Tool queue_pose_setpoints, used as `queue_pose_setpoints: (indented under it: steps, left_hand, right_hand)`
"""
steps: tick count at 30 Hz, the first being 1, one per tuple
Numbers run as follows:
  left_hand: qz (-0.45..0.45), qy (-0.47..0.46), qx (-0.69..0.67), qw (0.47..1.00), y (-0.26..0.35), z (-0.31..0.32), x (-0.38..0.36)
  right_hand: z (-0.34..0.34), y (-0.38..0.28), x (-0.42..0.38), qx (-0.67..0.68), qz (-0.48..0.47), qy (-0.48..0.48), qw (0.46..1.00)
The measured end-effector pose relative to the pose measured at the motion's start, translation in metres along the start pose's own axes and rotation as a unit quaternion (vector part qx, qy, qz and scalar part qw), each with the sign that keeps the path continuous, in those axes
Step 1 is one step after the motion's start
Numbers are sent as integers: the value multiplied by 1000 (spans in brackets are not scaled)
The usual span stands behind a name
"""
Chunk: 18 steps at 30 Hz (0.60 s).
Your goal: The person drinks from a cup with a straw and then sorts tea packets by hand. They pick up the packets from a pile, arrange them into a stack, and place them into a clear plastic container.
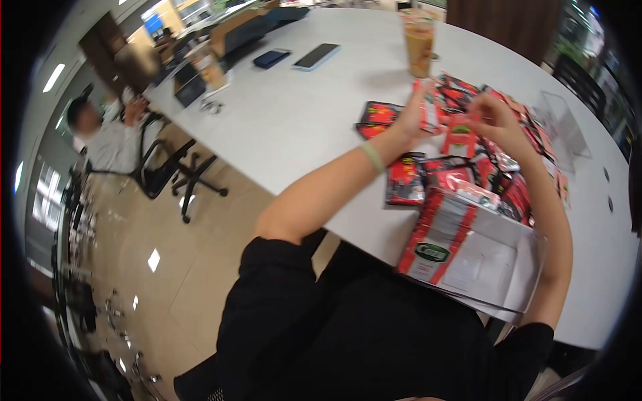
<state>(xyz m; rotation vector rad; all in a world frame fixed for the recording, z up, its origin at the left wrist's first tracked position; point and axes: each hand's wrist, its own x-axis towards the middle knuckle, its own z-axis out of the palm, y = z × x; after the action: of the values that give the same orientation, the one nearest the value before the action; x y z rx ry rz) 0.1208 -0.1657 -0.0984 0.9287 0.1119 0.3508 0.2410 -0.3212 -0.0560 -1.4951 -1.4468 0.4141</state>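
Note:
My left hand (pixel 409 121) is closed round a red-and-white packet (pixel 429 110), held upright above the pile. Beside it, my right hand (pixel 500 122) pinches a red sachet (pixel 460 139) with a green label near its top edge. Under and around both hands lies a heap of red-and-black sachets (pixel 405 180), some overlapping. Closest to my body, an open cardboard box (pixel 433 250) with red stripes and a green oval label rests at the table edge, its white inside showing. My right forearm passes along the box's right side.
A cup with an orange drink (pixel 419 50) stands beyond the heap. A phone (pixel 316 57) and a dark wallet-like item (pixel 271 59) lie farther left. A clear acrylic stand (pixel 563 130) is at right. Another person (pixel 110 144) sits at far left.

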Motion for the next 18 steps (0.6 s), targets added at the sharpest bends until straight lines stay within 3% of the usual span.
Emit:
queue_pose_setpoints:
  steps: [1,7,12,13,15,16,18]
  left_hand:
    - [-8,5,23,1000,0,-4,2]
    - [-37,35,20,998,4,-9,1]
    - [7,-4,64,998,3,2,-8]
    - [9,-2,60,998,5,5,-8]
    - [-7,15,51,999,3,1,-5]
    - [-37,30,41,998,3,1,-4]
    - [-84,39,23,995,1,-3,0]
  right_hand:
    - [0,4,2,-36,-11,-3,999]
    - [-4,4,1,52,4,12,999]
    - [-5,4,5,58,33,32,997]
    - [-2,10,7,63,7,66,996]
    - [2,16,8,-72,-39,140,987]
    - [8,14,6,-111,-116,198,967]
    - [14,2,0,-168,-154,189,955]
